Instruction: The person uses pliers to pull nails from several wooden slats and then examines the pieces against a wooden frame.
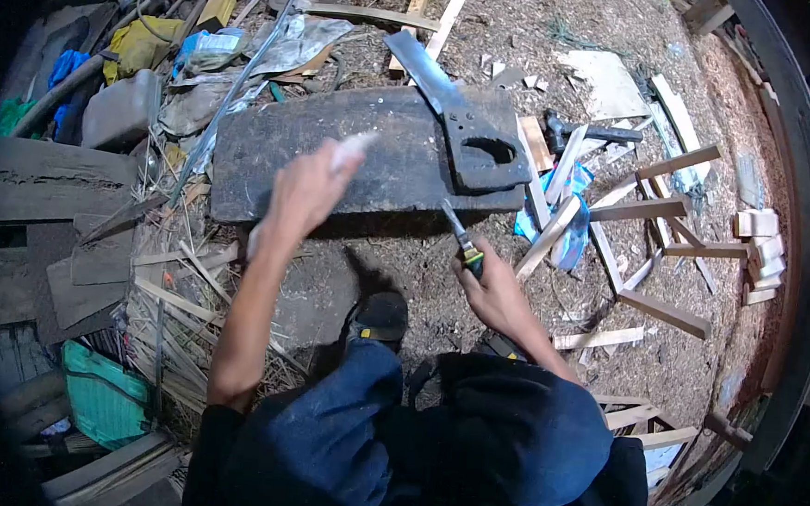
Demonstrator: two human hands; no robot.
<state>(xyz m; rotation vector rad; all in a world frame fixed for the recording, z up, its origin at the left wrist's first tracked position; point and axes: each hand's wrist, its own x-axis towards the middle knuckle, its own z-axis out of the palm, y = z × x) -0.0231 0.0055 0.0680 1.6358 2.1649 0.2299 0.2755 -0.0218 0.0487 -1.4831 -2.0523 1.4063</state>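
My left hand (306, 196) is above the dark wooden bench (310, 145), its fingers closed around a small whitish object (352, 146). Motion blur hides what kind of object that is. In front of the bench's near right edge, my right hand (495, 291) grips a chisel (469, 249) by its yellow-and-black handle, the metal blade pointing up and left. A handsaw (468, 136) with a dark handle lies on the bench's right end, its blade reaching past the far edge.
A hammer (598, 133) lies on the shavings right of the bench. Beyond it are wooden strips and a slatted wooden frame (649, 208), with stacked pale blocks (759, 256) farther right. Scrap sticks, a grey jerrycan (122, 110) and a green container (104, 397) crowd the left.
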